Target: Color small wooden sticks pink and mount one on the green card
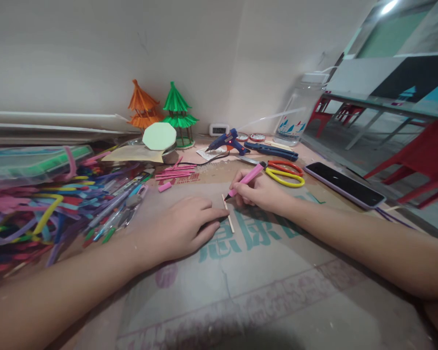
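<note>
A short, thin wooden stick [230,224] lies on the printed cardboard in front of me. My left hand [186,224] rests on the cardboard, its index fingertip pinning the stick down near the middle. Between the fingers of my right hand [253,188] is a pink marker [248,178], uncapped, its dark tip touching the stick's far end. A loose pink marker cap [165,186] lies beyond my left hand. Just behind it, several pink sticks [175,171] sit in a small pile.
Along the wall stand orange [143,104] and green [177,114] model pavilions, a glue gun [228,142] and a clear bottle [295,114]. Scissors [284,176] and a phone [345,184] lie at right. Heaped pipe cleaners [29,223] cover the left side.
</note>
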